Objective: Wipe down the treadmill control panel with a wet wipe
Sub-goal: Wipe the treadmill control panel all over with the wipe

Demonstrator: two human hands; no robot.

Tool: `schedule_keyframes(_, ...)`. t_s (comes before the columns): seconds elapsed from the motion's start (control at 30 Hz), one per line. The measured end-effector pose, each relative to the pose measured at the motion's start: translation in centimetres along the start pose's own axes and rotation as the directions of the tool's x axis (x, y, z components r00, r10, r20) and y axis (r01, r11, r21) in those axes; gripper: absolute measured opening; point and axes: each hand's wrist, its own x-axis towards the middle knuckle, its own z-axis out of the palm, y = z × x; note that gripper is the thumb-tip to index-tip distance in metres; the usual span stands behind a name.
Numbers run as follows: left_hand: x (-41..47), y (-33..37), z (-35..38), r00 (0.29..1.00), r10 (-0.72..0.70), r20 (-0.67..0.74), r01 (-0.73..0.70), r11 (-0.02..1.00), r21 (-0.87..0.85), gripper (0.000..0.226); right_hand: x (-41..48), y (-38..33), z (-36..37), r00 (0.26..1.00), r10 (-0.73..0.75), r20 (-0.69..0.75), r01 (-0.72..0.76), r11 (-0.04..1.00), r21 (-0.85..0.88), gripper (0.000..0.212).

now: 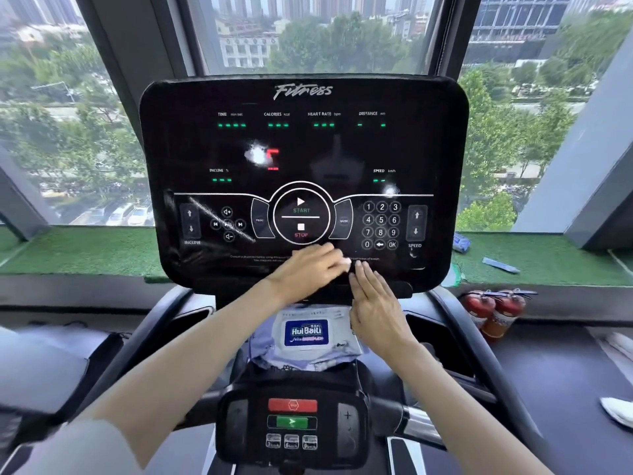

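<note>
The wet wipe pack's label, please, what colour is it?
The label is blue with white lettering, head view.

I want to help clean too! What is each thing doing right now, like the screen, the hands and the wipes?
Control panel: switched on, green dashes lit, streak on its left.
Wet wipe: pressed on the panel's lower edge under the left hand.
Left hand: fingers straight, pressing the wipe.
Right hand: flat, fingers straight, holding nothing.
Wipe pack: lying flat below the panel, flap looks closed.
Fire extinguishers: standing at the right, untouched.
</note>
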Motion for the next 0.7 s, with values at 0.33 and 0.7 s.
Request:
schedule_keyframes(0.33,-3.8,-2.2,-0.7,0.991,-0.103,0.086,0.11,0.99,-0.086,0.038,0.0,-0.1,0.3,1.0,0.008,-0.028,-0.006,0.997,0.072,0.051)
schedule_keyframes(0.7,-5.3,-1.0,-0.2,0.935,-0.349,0.06,0.354,0.917,-0.187,0.052,0.2,-0.6,0.9,0.995,0.055,-0.086,-0.047,0.994,0.099,0.039)
